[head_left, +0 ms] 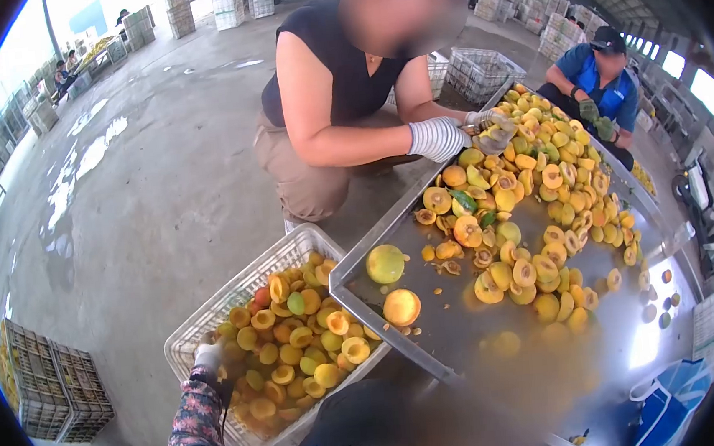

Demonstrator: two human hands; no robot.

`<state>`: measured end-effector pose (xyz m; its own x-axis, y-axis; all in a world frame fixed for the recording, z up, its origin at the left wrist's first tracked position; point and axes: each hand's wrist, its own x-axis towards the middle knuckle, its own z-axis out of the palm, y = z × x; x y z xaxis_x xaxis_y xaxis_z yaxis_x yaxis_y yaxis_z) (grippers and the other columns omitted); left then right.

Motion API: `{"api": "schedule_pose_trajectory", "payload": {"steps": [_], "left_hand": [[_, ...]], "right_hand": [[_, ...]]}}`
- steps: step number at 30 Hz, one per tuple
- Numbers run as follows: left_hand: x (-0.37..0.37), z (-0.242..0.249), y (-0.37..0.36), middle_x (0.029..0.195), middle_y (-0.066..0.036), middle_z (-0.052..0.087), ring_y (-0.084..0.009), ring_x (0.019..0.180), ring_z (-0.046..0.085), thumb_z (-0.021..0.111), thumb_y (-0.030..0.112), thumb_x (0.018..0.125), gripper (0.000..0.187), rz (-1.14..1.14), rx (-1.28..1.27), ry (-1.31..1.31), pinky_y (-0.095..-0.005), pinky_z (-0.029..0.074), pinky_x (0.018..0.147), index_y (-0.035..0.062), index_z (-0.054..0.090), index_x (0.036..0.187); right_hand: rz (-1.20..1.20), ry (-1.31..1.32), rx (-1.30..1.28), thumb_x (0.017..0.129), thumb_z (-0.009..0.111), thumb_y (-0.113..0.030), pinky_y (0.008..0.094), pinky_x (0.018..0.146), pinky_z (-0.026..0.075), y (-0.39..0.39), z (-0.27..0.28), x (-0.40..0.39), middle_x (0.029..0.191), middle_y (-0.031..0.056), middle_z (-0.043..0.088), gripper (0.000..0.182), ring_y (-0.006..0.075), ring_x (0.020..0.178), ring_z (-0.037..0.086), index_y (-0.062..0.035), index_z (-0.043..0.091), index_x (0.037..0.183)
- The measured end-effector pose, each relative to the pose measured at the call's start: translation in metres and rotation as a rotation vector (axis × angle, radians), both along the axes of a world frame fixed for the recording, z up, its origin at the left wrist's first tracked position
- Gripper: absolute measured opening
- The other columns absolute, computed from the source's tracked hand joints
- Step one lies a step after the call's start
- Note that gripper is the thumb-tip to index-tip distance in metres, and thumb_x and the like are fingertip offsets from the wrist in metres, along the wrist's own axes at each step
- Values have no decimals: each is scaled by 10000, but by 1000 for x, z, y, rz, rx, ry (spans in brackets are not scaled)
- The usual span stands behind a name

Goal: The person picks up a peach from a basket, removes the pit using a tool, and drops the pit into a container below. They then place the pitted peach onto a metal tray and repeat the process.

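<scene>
Left hand [208, 355] at crate [233, 296] side, apparently touching halved fruit [324, 375]; grip opening can't be told. Right hand not seen. More fruit on metal tabletop [439, 300]. Any lift needs rim clearance.

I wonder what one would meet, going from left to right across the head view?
Crates at lower left, left hand, reddish fruit in the white crate, large green fruit on the metal table, nearer co-worker's striped cuff, co-worker in a blue vest.
</scene>
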<state>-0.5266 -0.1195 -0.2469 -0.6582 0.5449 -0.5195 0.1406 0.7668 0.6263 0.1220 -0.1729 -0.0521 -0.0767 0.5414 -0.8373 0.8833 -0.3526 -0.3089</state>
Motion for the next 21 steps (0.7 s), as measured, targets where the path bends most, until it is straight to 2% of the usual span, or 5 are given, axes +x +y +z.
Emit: {"api": "schedule_pose_trajectory", "payload": {"steps": [6,9,11,16,21], "left_hand": [[17,-8,-1,1246,-265,593,-340,1112,607,740,377,809,563,273,-104,224,-424,487,896,0,580,1196],[-21,-98,-11,1298,-279,556,-370,1137,588,597,533,871,634,-204,-81,657,-456,453,977,59,560,1290],[18,-31,-1,1291,-238,580,-386,1182,557,498,522,930,595,-90,-217,530,-416,380,1072,63,561,1303],[-33,-63,-12,1314,-205,587,-327,1209,570,532,509,938,599,24,-114,-88,-376,443,995,38,567,1307],[44,12,13,1300,-225,563,-384,1250,497,562,347,894,485,-27,-102,357,-409,381,1069,64,561,1288]], "right_hand": [[-11,110,110,935,596,-290,463,985,433,-10,-17,14,1273,255,567,492,420,1150,535,-56,489,1355],[96,33,125,927,594,-312,471,961,449,-8,-20,14,1219,264,596,494,439,1115,557,-53,506,1338],[71,30,226,873,624,-422,493,789,511,-6,-9,5,944,278,656,465,454,926,626,-78,607,1185],[13,165,209,884,602,-445,482,726,503,-6,-15,5,889,268,657,505,438,867,648,-53,595,1203],[18,95,181,882,606,-494,470,725,505,-16,-28,20,919,260,662,552,439,862,649,-52,588,1212]]}}
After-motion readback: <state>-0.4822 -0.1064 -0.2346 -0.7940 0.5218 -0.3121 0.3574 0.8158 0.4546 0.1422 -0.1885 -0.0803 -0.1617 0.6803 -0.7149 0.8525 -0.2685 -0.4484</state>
